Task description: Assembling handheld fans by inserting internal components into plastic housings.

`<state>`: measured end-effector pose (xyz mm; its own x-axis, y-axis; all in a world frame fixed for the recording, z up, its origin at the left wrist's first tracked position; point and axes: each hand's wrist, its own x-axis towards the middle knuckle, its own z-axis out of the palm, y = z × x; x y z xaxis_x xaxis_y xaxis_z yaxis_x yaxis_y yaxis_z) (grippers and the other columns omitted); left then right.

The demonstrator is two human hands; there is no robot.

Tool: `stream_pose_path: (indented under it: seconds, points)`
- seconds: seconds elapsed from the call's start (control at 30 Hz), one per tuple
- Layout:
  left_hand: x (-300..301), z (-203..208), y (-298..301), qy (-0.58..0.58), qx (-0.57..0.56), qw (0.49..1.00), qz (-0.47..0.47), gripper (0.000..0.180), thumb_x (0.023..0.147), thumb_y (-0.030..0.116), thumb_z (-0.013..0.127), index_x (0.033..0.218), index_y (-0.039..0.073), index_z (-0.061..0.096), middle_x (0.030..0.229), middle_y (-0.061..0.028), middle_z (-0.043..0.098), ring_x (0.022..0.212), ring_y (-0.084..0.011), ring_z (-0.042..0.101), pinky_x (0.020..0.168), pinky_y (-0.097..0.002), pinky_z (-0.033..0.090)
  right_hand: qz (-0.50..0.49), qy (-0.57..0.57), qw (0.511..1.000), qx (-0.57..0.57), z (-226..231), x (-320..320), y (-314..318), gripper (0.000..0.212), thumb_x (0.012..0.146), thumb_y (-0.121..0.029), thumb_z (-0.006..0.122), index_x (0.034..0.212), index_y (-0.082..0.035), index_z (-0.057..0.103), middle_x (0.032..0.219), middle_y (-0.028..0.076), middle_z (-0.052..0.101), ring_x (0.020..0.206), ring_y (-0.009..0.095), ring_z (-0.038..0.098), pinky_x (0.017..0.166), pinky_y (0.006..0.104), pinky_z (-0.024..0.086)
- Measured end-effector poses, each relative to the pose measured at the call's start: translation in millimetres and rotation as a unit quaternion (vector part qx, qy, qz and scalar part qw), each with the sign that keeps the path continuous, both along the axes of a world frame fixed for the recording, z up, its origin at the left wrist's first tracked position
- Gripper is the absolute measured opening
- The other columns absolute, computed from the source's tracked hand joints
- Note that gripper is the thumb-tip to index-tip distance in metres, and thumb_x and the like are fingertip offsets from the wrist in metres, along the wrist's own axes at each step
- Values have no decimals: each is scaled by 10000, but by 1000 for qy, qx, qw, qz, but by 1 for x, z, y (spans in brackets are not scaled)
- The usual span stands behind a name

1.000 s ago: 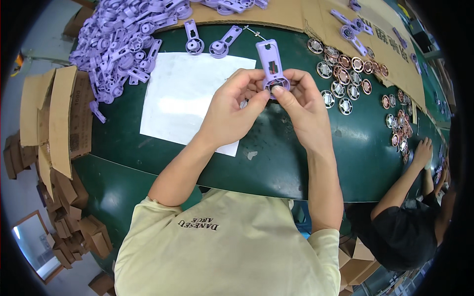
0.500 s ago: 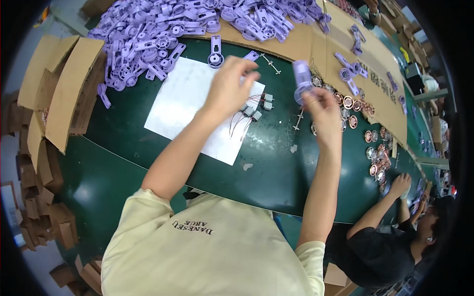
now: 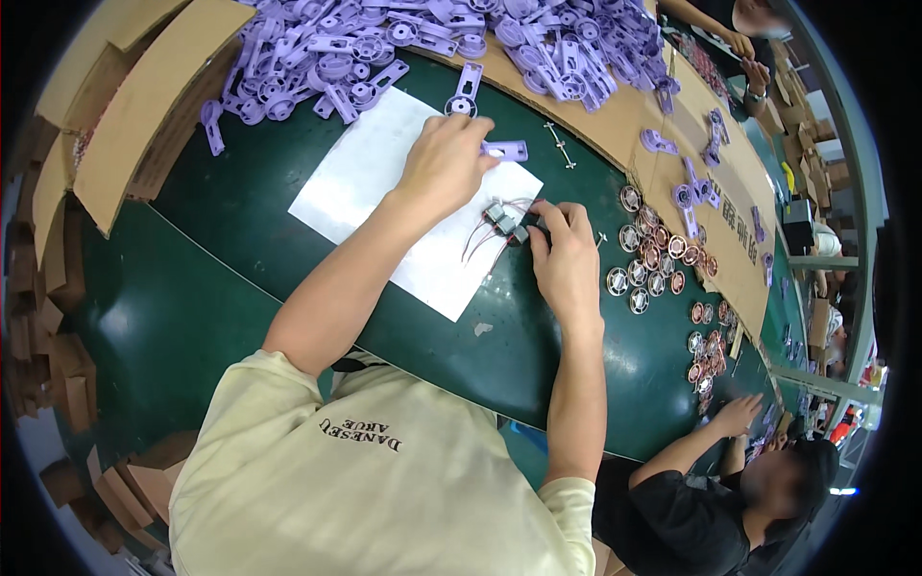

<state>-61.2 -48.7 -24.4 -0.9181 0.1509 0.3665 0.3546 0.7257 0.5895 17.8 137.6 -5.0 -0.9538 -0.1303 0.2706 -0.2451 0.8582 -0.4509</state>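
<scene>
Green tabletop (image 3: 230, 216) lies before us, bearing a white sheet (image 3: 355, 178). At twelve o'clock our left hand (image 3: 444, 163) grips a purple plastic housing (image 3: 507, 151); at two o'clock our right hand (image 3: 569, 264), narrowly parted, meets small wired motors (image 3: 504, 225); whether it pinches one, we cannot tell.

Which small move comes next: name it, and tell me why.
Probably use the right hand to draw one of the grey motors toward the purple part in the left hand. The right hand is at the edge of the motor cluster, and the purple part is held close by. Whether the right hand already grips a motor is hard to tell.
</scene>
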Motion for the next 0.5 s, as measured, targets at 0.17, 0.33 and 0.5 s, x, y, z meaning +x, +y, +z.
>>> stream_pose_path:
  seconds: [0.17, 0.33, 0.5]
  points:
    - [12, 8, -11, -94, -59, 993, -42, 370, 804, 184, 731, 1119, 22, 627, 1057, -159, 604, 1031, -355, 561, 897, -420, 457, -53, -50, 986, -148, -3, 4, 2, 85, 912, -84, 609, 960, -15, 616, 907, 143, 621, 724, 259, 636, 677, 364, 509]
    - [14, 22, 6, -169, 139, 975, -44, 407, 853, 196, 704, 1165, -33, 579, 1070, -198, 625, 949, -328, 639, 837, -415, 509, -105, -89, 944, -300, -20, 4, 16, 216, 998, -190, 532, 949, 12, 592, 905, 93, 671, 750, 122, 609, 690, 271, 496]
    - [16, 22, 18, -391, 546, 713, -200, 303, 1005, 164, 505, 1206, -62, 537, 1090, -113, 631, 983, -192, 653, 891, -296, 546, -100, -97, 848, -512, -15, 12, 21, 197, 1003, -177, 534, 1071, 4, 572, 817, 32, 602, 715, 80, 560, 638, 214, 450]
